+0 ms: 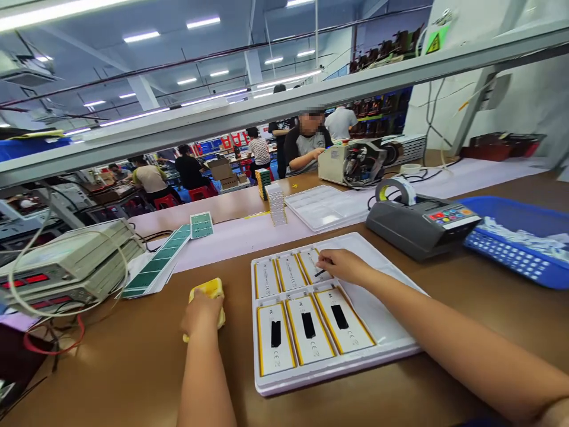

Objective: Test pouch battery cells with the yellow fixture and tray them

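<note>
Flat white rectangular packs with yellow edges (312,347) fill a smooth white molded tray (391,320). Your right hand (343,264) pinches a thin black strip (319,273) at its fingertips, over the upper-right pack; your left hand (202,311) covers a soft-looking yellow block (212,288), finger closure unclear.

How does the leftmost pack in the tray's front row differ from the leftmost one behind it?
The front pack has a black strip across its face; the rear pack has none.
The front pack lies in the row nearer the person; the rear pack lies in the farther row.
The front pack looks bigger than the rear pack, perhaps only because it is closer.
Both have white printed faces and yellow side edges.
</note>
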A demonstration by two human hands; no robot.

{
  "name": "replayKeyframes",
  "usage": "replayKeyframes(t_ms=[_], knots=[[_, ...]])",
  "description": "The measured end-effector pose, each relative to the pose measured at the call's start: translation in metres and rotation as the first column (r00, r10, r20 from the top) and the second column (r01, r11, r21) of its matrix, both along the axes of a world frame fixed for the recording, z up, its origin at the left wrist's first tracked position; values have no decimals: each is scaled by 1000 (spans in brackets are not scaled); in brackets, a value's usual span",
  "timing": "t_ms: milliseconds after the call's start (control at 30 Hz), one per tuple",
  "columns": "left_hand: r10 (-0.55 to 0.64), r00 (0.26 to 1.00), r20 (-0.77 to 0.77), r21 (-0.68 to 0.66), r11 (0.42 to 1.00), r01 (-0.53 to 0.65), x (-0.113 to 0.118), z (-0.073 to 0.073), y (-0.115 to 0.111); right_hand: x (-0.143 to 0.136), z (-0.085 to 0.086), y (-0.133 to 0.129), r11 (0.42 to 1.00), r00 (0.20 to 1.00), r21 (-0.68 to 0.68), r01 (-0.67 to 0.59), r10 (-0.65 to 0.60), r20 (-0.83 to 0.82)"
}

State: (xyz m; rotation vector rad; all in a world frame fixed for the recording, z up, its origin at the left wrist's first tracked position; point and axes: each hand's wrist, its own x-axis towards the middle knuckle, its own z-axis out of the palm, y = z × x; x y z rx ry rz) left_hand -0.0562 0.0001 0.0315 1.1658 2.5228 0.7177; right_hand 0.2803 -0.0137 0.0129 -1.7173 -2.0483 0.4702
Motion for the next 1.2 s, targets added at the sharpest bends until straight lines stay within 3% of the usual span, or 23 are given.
replayKeyframes(t_ms=[167,433,533,600,633,667,700,767,833,900,967,1067,1133,1200], knots=[[-12,999,-48,-72,997,9,3,10,-1,23,25,-33,999,926,-40,22,-6,378],[21,987,-159,-46,999,-29,2,20,-4,10,17,-64,999,809,12,-32,19,588],[13,989,-147,111,994,4,2,26,-11,1,21,-68,1000,782,22,16,-26,623],[-31,999,8,299,954,27,7,26,-13,-4,25,-71,998,776,49,41,-62,627],[-95,983,158,390,921,26,11,25,-12,-6,26,-72,997,776,59,44,-72,627],[-188,922,338,463,886,11,17,22,-12,-10,27,-73,997,775,62,43,-72,628],[-296,802,519,508,861,-11,24,19,-10,-14,27,-74,998,772,55,42,-67,632],[-449,423,787,512,858,-43,38,13,-8,-24,24,-76,999,761,30,42,-52,646],[-477,54,877,479,877,-37,51,6,-7,-35,21,-76,998,749,14,53,-49,660],[-469,-169,867,468,883,-50,60,0,-6,-41,18,-74,997,751,7,80,-65,657],[-459,-247,854,452,888,-86,64,-6,-6,-37,16,-69,992,780,-21,125,-85,620],[-429,-279,859,412,903,-121,64,-14,-5,-19,11,-59,970,897,-142,195,-118,426],[-435,-310,845,415,900,-132,62,-18,-5,-7,5,-55,954,975,-261,150,-100,197],[-446,-340,828,429,894,-128,61,-19,-6,-2,-4,-55,949,998,-309,62,-62,13]])
